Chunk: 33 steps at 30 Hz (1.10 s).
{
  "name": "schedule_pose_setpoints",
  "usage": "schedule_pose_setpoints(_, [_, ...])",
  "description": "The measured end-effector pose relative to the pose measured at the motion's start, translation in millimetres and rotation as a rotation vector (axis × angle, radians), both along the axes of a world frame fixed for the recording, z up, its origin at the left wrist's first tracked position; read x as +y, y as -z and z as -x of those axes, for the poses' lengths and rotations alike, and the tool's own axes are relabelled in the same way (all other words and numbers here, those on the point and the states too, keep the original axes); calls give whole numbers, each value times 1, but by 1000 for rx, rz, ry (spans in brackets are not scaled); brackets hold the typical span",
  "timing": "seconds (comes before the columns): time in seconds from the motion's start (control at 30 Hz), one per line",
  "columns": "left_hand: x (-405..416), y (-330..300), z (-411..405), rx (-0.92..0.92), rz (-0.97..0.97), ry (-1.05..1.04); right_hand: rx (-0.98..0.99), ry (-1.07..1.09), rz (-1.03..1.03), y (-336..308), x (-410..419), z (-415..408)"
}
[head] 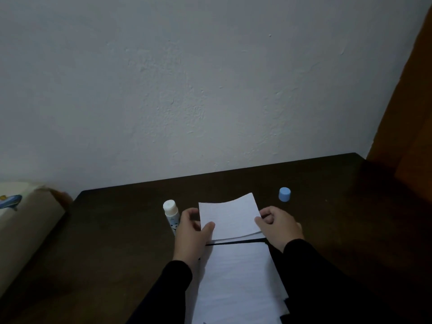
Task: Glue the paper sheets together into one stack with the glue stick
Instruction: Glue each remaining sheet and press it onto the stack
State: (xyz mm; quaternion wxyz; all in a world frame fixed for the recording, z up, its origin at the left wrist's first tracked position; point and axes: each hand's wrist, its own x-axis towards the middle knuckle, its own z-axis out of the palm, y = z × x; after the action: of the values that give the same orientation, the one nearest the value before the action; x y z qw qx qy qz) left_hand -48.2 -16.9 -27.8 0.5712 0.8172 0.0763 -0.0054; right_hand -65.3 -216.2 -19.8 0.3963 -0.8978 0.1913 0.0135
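A: What do the paper sheets look like?

B: The small stack of sheets [230, 218] is white, its far edge curled upward, held just over the dark table [117, 242]. The left hand [190, 232] pinches its left edge, thumb on top; the right hand [279, 224] grips the right edge the same way.

A: And nearer the person?

B: A second pile of white sheets [236, 281] lies flat between the black sleeves.

A: How many of each?

B: Two paper piles; the sheets in each are too thin to count. One glue stick [171, 215], uncapped, stands touching the left hand. One blue cap [284, 194] sits apart at the right.
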Motion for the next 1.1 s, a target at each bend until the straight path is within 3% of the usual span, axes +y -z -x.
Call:
schedule_pose_setpoints(0.37, [-6,11,-10,-48,-237,56,32,0,181,18,-5,-10])
schedule_pose_setpoints(0.53, [-6,13,-10,-239,-611,104,46,-35,407,13,0,-10])
schedule_pose_setpoints(0.63, [-12,11,-10,-350,-651,174,-100,-126,526,11,4,-12])
schedule_pose_setpoints(0.73, [-18,14,-15,-415,-849,307,-178,-349,560,10,12,-19])
schedule_pose_setpoints(0.9, [-23,25,-24,-187,-1019,586,75,-645,535,26,17,-26])
schedule_pose_setpoints(1.1, [-21,25,-24,-16,-1046,517,157,-560,598,41,17,-31])
